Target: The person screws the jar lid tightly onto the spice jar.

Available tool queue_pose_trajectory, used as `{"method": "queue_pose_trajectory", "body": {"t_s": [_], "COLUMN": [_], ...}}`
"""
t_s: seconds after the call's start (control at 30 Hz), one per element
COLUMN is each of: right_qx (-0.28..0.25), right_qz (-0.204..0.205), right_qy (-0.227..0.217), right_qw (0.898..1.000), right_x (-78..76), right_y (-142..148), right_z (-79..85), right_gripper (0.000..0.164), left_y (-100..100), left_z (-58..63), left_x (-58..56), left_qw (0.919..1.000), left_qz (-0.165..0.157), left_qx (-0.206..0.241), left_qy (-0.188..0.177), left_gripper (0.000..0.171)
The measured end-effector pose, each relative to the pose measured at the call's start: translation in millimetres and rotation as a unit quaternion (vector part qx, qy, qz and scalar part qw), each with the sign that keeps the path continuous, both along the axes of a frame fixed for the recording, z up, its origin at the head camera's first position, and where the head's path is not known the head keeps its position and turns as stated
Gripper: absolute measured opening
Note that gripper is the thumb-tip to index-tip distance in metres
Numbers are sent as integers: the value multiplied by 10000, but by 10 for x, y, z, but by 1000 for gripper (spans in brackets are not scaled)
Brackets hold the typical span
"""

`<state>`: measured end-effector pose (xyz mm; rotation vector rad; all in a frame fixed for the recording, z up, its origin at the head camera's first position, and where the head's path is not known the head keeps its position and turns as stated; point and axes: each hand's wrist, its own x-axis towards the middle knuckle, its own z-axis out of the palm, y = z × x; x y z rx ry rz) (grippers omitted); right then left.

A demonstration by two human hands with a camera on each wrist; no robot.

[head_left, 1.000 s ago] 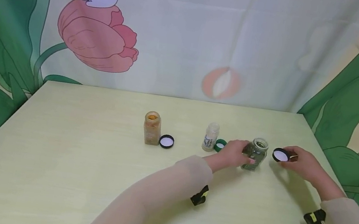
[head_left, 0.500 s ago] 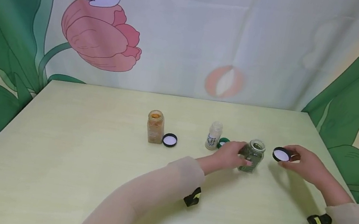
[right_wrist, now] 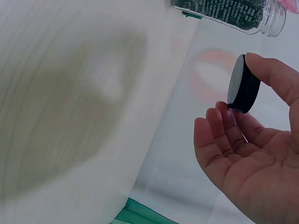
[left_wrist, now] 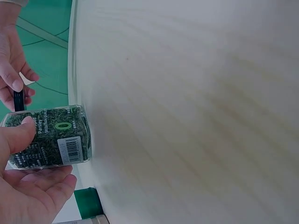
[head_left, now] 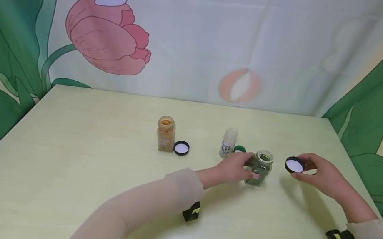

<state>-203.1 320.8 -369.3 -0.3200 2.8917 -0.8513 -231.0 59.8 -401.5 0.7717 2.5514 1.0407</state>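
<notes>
At the right side of the pale wood-grained table (head_left: 54,164), the left hand (head_left: 232,167) grips an uncapped clear-glass jar of green flakes (head_left: 262,173) (best held level against spills), while the right hand (head_left: 324,177) pinches a round, black, white-lined lid (head_left: 294,165) nearby.

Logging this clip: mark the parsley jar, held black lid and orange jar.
Parsley jar (left_wrist: 52,137), left wrist view: printed side.
Held black lid (right_wrist: 248,88), right wrist view: dark side.
Orange jar (head_left: 165,137), head view: front side.
</notes>
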Motion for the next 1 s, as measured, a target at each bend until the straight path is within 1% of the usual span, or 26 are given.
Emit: {"method": "queue_pose_trajectory", "body": {"t_s": [0.2,0.43,0.53,0.73,0.9,1.0], "right_qx": [-140,-361,-404,-501,-706,-801], "right_qz": [86,201,175,184,267,320], "right_qy": [-71,-4,27,68,42,55], "right_qw": [9998,9991,9990,9986,9971,9963], "right_x": [30,59,62,70,93,89], "right_y": [-79,-204,-239,-308,-394,-432], "right_z": [16,26,15,30,38,37], "right_gripper": [55,52,52,53,51,51], "left_y": [-93,-183,-228,-329,-417,-463], "left_z": [1,8,-4,-20,-19,-22], "left_x": [53,98,117,141,155,165], "left_qw": [9998,9997,9992,9984,9979,9976], "left_qz": [-5,-39,-66,-70,-39,-21], "left_qx": [143,258,380,538,602,643], "left_qy": [-106,-38,-93,-166,-246,-267], "left_gripper": [45,45,45,48,52,50]}}
